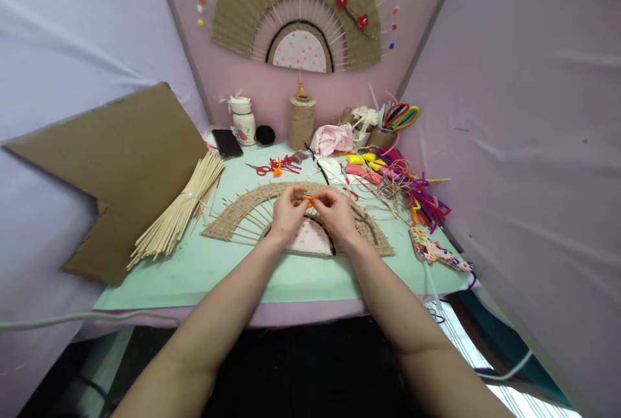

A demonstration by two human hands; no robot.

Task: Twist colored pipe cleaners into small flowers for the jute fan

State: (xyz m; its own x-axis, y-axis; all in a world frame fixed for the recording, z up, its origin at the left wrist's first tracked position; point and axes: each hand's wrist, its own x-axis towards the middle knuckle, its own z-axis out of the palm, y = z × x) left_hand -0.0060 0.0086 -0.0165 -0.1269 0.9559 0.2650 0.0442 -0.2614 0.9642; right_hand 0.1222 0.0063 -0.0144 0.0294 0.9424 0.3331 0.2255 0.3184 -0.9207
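Both hands meet over the middle of a woven twine fan that lies flat on the table. An orange pipe cleaner, bent small, is pinched between the fingertips of my left hand and my right hand. An orange strand hangs below the right fingers. Under my wrists shows the fan's pink dotted half-round centre with a black border. Behind the fan lie red-handled scissors beside a small cluster of orange and magenta pipe cleaner pieces.
Thin sticks and a large cardboard sheet are at left. A twine cone, white bottle and phone stand or lie behind. Pipe cleaners and a floral-patterned glue gun lie right. A finished fan hangs above.
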